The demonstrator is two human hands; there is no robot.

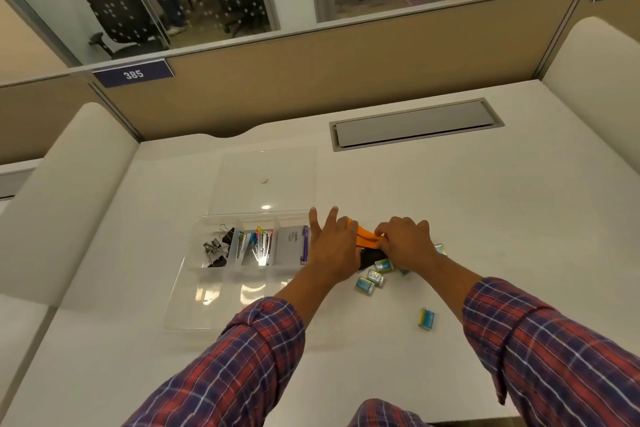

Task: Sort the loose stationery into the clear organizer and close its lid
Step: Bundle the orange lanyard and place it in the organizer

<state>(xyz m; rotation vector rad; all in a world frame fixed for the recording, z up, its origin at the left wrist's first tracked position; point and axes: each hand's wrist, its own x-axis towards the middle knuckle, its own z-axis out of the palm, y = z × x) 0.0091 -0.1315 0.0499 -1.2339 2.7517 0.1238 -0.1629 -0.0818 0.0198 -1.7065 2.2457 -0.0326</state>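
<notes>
Orange-handled tool (pixel 367 233) gripped by two hands on a white counter (pixel 485 218), just right of a clear organizer (pixel 194 288).

The left hand (pixel 334 246) lies over the tool's near-left part with fingers spread; the right hand (pixel 407 243) is curled shut on its right end. Between them only the orange strips and a black part (pixel 372 257) show, so what kind of tool it is cannot be told; its long axis runs left to right. In the organizer's far row sit black binder clips (pixel 218 246), small staplers (pixel 258 246) standing lengthwise front to back, and a grey box (pixel 292 244). The near compartments are hard to read through glare. The clear lid (pixel 266 180) lies open behind. Small blue-wrapped packets (pixel 372 279), partly hidden under the right hand, lie scattered nearby, one (pixel 426 318) well apart.
</notes>
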